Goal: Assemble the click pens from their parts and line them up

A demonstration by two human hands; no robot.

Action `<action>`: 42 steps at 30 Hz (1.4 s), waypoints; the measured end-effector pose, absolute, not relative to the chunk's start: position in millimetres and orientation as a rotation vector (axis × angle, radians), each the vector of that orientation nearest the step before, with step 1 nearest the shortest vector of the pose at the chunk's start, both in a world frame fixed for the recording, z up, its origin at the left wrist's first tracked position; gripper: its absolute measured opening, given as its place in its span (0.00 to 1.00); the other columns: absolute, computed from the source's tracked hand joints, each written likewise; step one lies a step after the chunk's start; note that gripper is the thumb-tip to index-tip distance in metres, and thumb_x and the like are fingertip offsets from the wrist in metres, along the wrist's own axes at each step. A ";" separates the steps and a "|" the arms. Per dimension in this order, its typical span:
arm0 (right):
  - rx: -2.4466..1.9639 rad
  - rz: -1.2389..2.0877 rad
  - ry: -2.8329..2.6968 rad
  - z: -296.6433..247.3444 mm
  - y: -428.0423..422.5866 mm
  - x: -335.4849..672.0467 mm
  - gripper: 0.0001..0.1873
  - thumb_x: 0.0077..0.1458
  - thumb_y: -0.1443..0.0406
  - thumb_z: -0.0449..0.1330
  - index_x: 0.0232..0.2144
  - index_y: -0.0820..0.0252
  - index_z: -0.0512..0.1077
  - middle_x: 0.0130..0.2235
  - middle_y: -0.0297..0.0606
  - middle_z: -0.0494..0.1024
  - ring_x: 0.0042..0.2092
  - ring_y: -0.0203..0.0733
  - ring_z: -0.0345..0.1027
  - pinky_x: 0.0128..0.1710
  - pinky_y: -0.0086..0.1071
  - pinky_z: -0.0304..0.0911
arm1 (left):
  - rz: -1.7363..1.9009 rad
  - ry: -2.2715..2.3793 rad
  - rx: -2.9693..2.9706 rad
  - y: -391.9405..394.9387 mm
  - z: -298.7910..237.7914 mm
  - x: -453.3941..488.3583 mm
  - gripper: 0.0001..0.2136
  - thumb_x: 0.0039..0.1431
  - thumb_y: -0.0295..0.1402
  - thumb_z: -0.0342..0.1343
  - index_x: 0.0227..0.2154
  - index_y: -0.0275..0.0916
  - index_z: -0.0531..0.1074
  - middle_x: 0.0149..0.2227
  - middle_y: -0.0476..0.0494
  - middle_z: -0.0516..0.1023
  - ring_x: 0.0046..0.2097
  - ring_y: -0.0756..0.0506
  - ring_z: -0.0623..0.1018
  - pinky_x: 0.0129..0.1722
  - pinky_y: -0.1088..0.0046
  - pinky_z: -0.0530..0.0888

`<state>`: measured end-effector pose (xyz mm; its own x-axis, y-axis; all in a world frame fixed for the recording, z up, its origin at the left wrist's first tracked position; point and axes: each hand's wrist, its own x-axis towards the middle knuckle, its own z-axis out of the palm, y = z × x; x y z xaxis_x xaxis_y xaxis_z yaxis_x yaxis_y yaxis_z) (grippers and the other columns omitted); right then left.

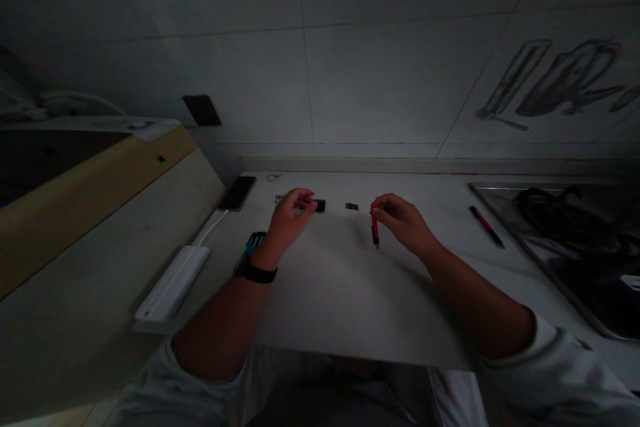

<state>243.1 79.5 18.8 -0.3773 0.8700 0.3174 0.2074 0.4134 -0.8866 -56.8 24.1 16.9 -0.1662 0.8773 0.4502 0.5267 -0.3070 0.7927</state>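
My right hand (pixel 400 219) is closed in a pinch on a red pen (pixel 375 229), which points down at the white countertop (pixel 340 293). My left hand (pixel 290 217), with a black band on its wrist, has its fingertips pressed together over a small dark part (pixel 320 205) lying on the counter. Whether the fingers hold anything is too dim to tell. Another small dark part (pixel 351 206) lies between the two hands. Some tiny pieces (pixel 279 199) sit just left of the left hand.
A second red and black pen (pixel 487 227) lies to the right, near a sink (pixel 575 240) with dark contents. Blue pens (pixel 254 241) lie by my left wrist. A phone (pixel 237 193) and a white power strip (pixel 173 283) sit at the counter's left edge.
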 end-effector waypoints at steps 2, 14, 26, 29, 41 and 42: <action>-0.992 1.024 -1.968 17.1 79.0 243.2 0.13 0.59 0.53 0.62 0.37 0.55 0.74 0.34 0.35 0.78 0.36 0.40 0.72 0.38 0.35 0.67 | 1.412 1.830 1.805 32.0 18.3 -87.6 0.13 0.63 0.35 0.62 0.49 0.41 0.76 0.45 0.43 0.80 0.43 0.45 0.79 0.49 0.65 0.75; -1.118 0.904 -2.558 9.4 76.1 245.5 0.10 0.60 0.60 0.58 0.38 0.56 0.77 0.35 0.37 0.80 0.36 0.42 0.73 0.39 0.35 0.63 | 0.432 2.511 1.957 41.4 -9.6 -140.6 0.21 0.63 0.38 0.59 0.59 0.48 0.76 0.61 0.34 0.71 0.58 0.31 0.72 0.59 0.53 0.67; -1.101 0.590 -2.581 -0.5 84.8 251.0 0.11 0.63 0.61 0.58 0.42 0.56 0.79 0.42 0.41 0.82 0.40 0.44 0.74 0.41 0.36 0.66 | 0.569 2.476 1.970 38.1 -1.4 -135.2 0.06 0.59 0.31 0.64 0.38 0.42 0.83 0.54 0.35 0.74 0.55 0.33 0.73 0.56 0.55 0.68; -1.071 0.505 -2.526 0.0 85.4 250.6 0.11 0.64 0.63 0.57 0.42 0.56 0.78 0.43 0.41 0.82 0.38 0.42 0.74 0.41 0.35 0.67 | 0.751 2.377 2.019 37.1 7.6 -127.7 0.04 0.59 0.32 0.64 0.36 0.42 0.81 0.48 0.37 0.76 0.51 0.35 0.74 0.54 0.57 0.69; -0.849 0.069 -2.633 9.9 117.3 187.1 0.17 0.66 0.65 0.58 0.54 0.57 0.78 0.54 0.48 0.77 0.52 0.50 0.72 0.55 0.43 0.65 | 1.440 1.363 1.386 33.5 15.8 -69.6 0.11 0.53 0.40 0.66 0.35 0.39 0.75 0.33 0.47 0.78 0.35 0.48 0.76 0.38 0.71 0.72; -0.867 0.050 -2.661 8.6 121.6 178.5 0.18 0.66 0.65 0.59 0.55 0.56 0.78 0.54 0.48 0.77 0.52 0.50 0.71 0.55 0.43 0.65 | 1.455 1.336 1.320 33.9 15.1 -69.0 0.12 0.51 0.39 0.67 0.34 0.39 0.75 0.32 0.48 0.77 0.34 0.48 0.75 0.37 0.71 0.71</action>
<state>178.5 121.6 8.6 -0.7556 0.5779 0.3083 0.5660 0.8130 -0.1367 -69.0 33.9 15.1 -0.1898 0.9620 0.1962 0.1135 -0.1770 0.9776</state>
